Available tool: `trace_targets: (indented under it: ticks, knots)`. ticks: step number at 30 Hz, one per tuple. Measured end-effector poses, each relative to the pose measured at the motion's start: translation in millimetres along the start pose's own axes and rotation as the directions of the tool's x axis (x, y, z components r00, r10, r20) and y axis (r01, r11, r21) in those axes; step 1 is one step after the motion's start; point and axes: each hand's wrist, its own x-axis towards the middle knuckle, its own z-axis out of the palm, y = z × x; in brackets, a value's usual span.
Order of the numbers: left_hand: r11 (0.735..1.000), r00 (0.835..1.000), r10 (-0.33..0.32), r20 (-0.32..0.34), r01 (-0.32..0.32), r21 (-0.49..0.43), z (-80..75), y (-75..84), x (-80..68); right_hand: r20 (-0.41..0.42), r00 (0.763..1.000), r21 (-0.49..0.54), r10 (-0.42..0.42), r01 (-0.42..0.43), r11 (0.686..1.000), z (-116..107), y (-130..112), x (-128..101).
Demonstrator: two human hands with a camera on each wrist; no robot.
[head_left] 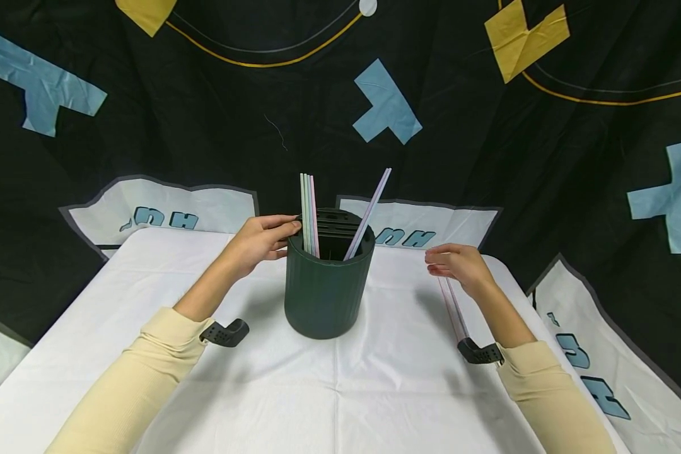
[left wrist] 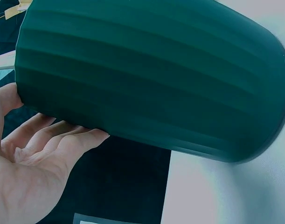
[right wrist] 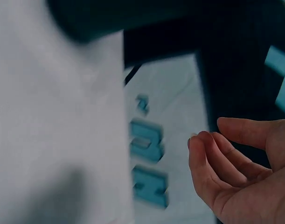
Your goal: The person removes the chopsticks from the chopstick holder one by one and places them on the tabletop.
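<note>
A dark green ribbed cylindrical holder [head_left: 326, 296] stands upright on the white-covered table, a black slotted insert [head_left: 340, 221] in its top. My left hand [head_left: 255, 243] holds it by the upper left side; in the left wrist view the thumb [left wrist: 7, 98] is at the rim and the other fingers lie along the wall. Several pale green and pink straws [head_left: 308, 214] stand inside at the left, and lilac straws [head_left: 369, 214] lean right. My right hand [head_left: 459, 265] hovers to the right with bent, relaxed fingers and nothing in them. Pink and lilac straws [head_left: 453, 306] lie on the table below it.
The white tablecloth [head_left: 295, 403] spreads in front of the holder. Behind hangs a black cloth [head_left: 318, 126] with blue and yellow patches. White cloth panels with blue letters [head_left: 420, 238] border the table's back and right side. Black wrist devices [head_left: 227, 332] are strapped to both wrists.
</note>
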Motion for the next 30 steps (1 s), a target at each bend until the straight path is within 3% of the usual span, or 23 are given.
trace_targets:
  ticks: [7, 12, 20, 30]
  knots:
    - [1.0, 1.0, -0.005, -0.008, 0.005, -0.003, 0.3, 0.7, -0.3, 0.056, 0.996, 0.147, -0.075, 0.066, 0.987, 15, -51, -12]
    - [1.0, 1.0, -0.009, -0.011, 0.009, 0.005, 0.3, 1.5, -1.3, 0.074, 0.988, 0.181, -0.133, 0.118, 0.976, 28, -76, -19]
    - [1.0, 1.0, -0.01, -0.013, 0.01, 0.002, 0.0, 0.9, -0.5, 0.077, 0.982, 0.22, -0.173, 0.152, 0.964, 53, -99, -28]
    - [1.0, 1.0, -0.01, -0.019, 0.011, 0.013, 0.0, 1.4, -1.1, 0.106, 0.966, 0.242, -0.236, 0.205, 0.949, 68, -114, -32]
